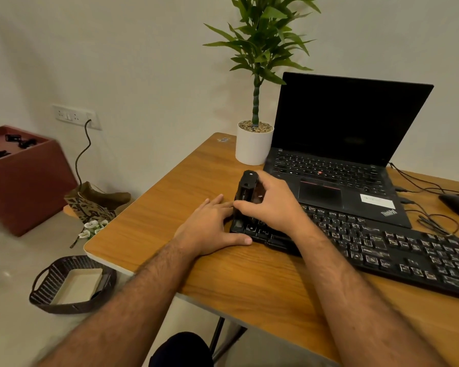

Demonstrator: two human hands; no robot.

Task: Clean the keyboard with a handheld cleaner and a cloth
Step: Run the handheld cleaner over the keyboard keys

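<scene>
ThinkPad lettering shows on the laptop (337,181); an Alt key is legible on the keyboard (382,250). Black and blocky, the cleaner (245,192) stands upright on the keyboard's left end, long axis vertical, top tilted slightly away. Right hand (273,202) wraps its fingers around it. Left hand (212,226) lies flat on the table (170,207), fingers together, touching the keyboard's edge.

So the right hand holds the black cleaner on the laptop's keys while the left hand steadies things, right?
Not quite. In the head view the right hand holds the black cleaner on the separate keyboard, at its left end, not on the laptop. The left hand does steady it.
</scene>
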